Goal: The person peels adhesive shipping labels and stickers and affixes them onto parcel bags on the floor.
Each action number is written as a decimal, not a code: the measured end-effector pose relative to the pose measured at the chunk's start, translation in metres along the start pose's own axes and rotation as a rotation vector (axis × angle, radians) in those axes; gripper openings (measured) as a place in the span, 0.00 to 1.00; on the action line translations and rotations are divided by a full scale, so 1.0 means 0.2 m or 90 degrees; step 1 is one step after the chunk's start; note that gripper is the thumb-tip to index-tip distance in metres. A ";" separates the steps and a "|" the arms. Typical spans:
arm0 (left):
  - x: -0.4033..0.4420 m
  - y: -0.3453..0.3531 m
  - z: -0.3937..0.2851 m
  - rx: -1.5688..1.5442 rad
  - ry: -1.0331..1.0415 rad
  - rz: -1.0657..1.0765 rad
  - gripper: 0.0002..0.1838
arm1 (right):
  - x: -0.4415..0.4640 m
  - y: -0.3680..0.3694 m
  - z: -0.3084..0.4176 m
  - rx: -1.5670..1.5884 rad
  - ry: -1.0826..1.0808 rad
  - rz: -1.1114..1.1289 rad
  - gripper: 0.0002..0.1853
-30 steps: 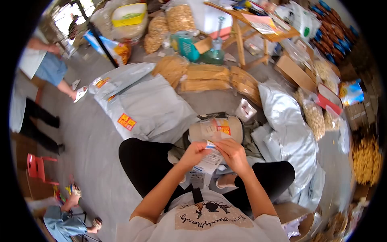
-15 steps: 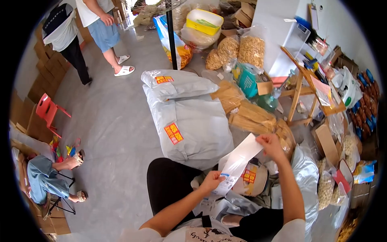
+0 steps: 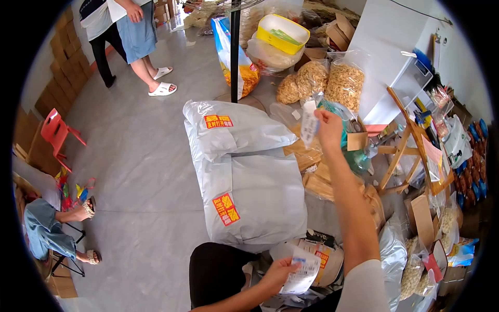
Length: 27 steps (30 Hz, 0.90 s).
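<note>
Left floor: red plastic chair [image 3: 54, 132]; seated person in blue jeans [image 3: 46, 223]
Left wall: stacked brown cardboard boxes [image 3: 61, 78]
Pole area: upright black pole [image 3: 235, 57] before blue-and-orange printed bag [image 3: 248, 78]
Tub: yellow rectangular tub [image 3: 275, 42], white inside
Stand: wooden stand [image 3: 398, 160], papers [image 3: 434, 156] on top

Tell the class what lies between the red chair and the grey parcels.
In the head view, only a bare stretch of floor lies between the red chair and the grey parcels.

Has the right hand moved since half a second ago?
Yes, up the view: the right hand was well below the large clear bag of tan pieces, and now shows just below it, holding a white strip.
</note>
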<state>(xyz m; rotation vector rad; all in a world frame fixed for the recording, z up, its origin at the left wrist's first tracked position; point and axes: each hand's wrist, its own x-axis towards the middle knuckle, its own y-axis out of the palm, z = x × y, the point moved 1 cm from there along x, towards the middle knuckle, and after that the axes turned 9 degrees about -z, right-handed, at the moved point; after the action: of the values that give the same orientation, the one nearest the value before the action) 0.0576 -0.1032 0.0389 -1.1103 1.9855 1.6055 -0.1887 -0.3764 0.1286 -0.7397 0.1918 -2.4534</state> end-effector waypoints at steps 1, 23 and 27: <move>-0.04 0.04 -0.13 0.013 0.065 -0.014 0.11 | -0.01 0.07 0.04 0.003 0.000 0.003 0.11; 0.27 0.03 -1.23 -0.073 0.329 -0.021 0.12 | 0.00 0.82 0.06 -0.061 -0.585 0.067 0.07; 0.25 0.00 -1.23 -0.084 0.364 -0.056 0.11 | -0.30 0.92 -0.04 -0.040 -0.653 0.331 0.09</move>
<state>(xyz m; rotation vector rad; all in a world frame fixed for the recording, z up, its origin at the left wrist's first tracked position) 0.0737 -0.3511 0.0759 -1.8474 2.1353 1.5037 -0.0634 -0.4965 0.0404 -1.6204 0.0451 -1.3678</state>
